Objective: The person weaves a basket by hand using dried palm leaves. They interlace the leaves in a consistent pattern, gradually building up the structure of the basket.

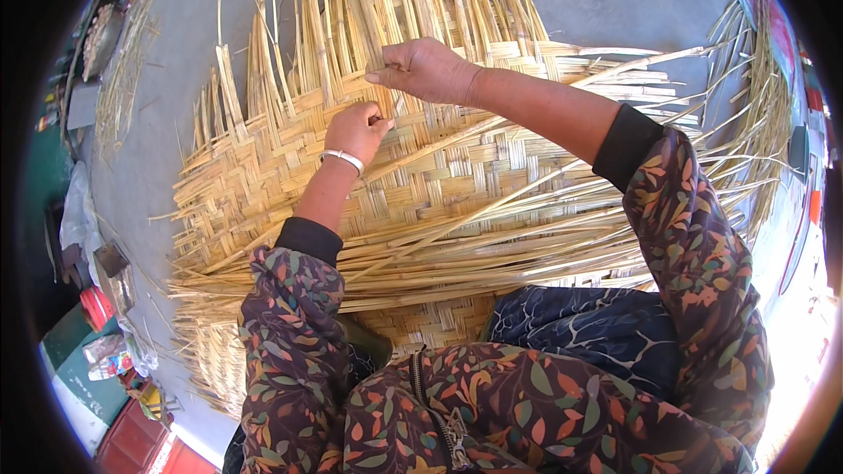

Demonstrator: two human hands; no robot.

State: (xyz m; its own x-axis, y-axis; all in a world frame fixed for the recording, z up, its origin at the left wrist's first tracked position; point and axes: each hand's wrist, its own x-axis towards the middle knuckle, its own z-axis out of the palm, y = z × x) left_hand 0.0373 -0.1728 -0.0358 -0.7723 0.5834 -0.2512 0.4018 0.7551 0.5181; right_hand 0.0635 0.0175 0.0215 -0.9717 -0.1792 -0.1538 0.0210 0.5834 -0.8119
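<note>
A partly woven mat [421, 180] of flat, straw-coloured reed strips spreads across the floor before me. My right hand [428, 70] is closed in a pinch on a wide reed strip [358, 4] that stretches away past the mat's far edge. Just below it and to the left, my left hand [356, 133], with a pale bangle on the wrist, rests at the weave with its fingers curled closed. What the left fingers grip, if anything, is hidden. Unwoven strip ends fan out beyond both hands.
A bundle of long loose reeds [492, 250] lies across the mat's near part, by my knees. More loose reeds lie on the grey floor [606, 0] at the right [760, 114] and far left [130, 61]. Plastic bags and a red container [97, 307] stand along the left side.
</note>
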